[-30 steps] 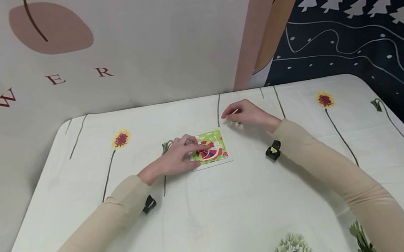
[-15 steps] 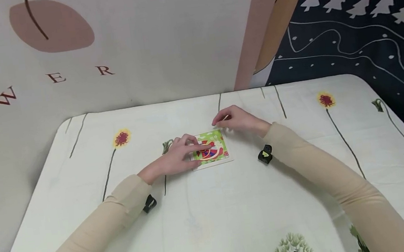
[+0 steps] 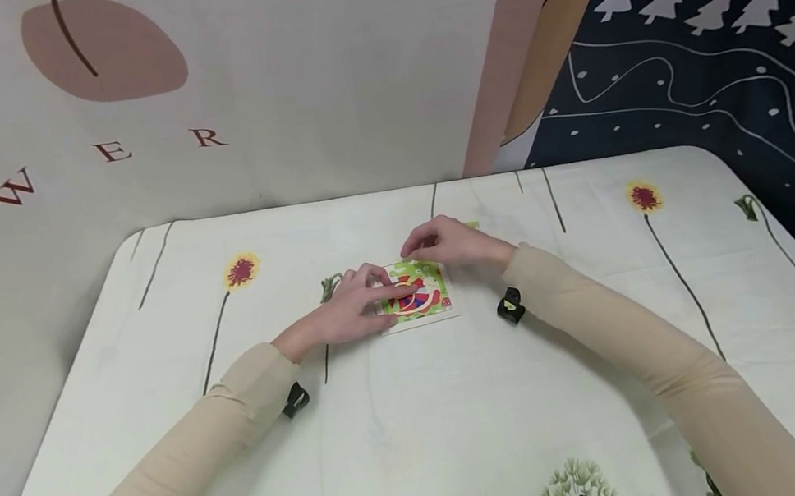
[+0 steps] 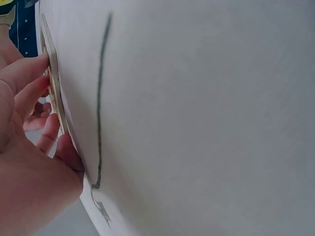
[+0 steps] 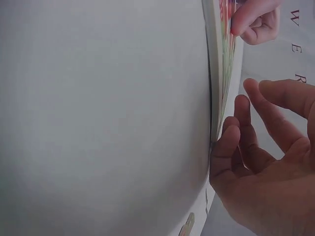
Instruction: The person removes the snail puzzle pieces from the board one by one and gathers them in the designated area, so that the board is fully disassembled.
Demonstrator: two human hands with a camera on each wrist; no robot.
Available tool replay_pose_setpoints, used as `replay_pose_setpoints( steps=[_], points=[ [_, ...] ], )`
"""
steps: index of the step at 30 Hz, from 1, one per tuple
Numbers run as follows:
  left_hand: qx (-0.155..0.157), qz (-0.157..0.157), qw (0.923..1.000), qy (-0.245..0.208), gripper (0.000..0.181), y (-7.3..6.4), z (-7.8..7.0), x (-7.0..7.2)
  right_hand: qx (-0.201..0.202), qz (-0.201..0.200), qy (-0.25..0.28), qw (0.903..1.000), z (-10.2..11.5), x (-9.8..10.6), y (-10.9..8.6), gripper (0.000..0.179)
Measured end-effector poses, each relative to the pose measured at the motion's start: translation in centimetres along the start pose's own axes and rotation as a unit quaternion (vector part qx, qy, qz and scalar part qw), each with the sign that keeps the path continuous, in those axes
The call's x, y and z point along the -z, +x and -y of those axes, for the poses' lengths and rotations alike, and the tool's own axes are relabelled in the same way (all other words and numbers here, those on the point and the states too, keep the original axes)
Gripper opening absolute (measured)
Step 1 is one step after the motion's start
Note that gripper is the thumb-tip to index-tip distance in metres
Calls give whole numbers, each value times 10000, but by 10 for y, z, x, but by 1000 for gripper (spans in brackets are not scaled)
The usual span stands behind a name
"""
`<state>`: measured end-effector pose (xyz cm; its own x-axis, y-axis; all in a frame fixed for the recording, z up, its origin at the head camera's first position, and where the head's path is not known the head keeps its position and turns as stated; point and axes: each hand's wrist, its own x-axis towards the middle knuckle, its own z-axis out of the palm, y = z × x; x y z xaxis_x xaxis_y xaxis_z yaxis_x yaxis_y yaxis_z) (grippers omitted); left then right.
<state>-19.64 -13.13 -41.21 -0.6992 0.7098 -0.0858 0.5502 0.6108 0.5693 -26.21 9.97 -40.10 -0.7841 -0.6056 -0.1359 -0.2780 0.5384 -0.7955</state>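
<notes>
A small square picture puzzle board point(image 3: 434, 276), green with a red and blue picture, lies on the table. My left hand point(image 3: 346, 312) rests on its left part, index finger stretched over the picture and thumb at the near side. In the left wrist view the fingertips meet the face and edge of the board point(image 4: 58, 93). At the board's far edge is my right hand point(image 3: 452, 241), thumb and index tips close together. I cannot tell from the right wrist view whether the right hand point(image 5: 270, 162) pinches something. A yellow-green piece point(image 3: 472, 225) lies behind it.
The white tablecloth point(image 3: 419, 427) carries printed flowers. Behind the table's far edge hangs a pale cloth point(image 3: 325, 141), with a dark tree-patterned one point(image 3: 679, 114) at the right. Black wrist devices point(image 3: 511, 306) hang under both sleeves.
My right hand has moved left and nearer, from the bare cloth to the board's far edge. The yellow-green piece now shows behind it. The left hand and the board have stayed put.
</notes>
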Motion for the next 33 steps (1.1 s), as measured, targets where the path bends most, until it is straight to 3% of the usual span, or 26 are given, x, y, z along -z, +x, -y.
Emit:
replay_pose_setpoints(
  steps=[15,27,33],
  points=[
    [-35,0,10000,40,45,-1,-3,1,380,511,-435,9970,5,-8,11,21],
    [138,-90,9998,-74,45,0,-1,-1,548,738,-620,9938,5,-9,13,22],
    [-141,-182,9997,-94,46,1,0,-2,671,887,-720,9912,5,-7,14,24]
  ],
)
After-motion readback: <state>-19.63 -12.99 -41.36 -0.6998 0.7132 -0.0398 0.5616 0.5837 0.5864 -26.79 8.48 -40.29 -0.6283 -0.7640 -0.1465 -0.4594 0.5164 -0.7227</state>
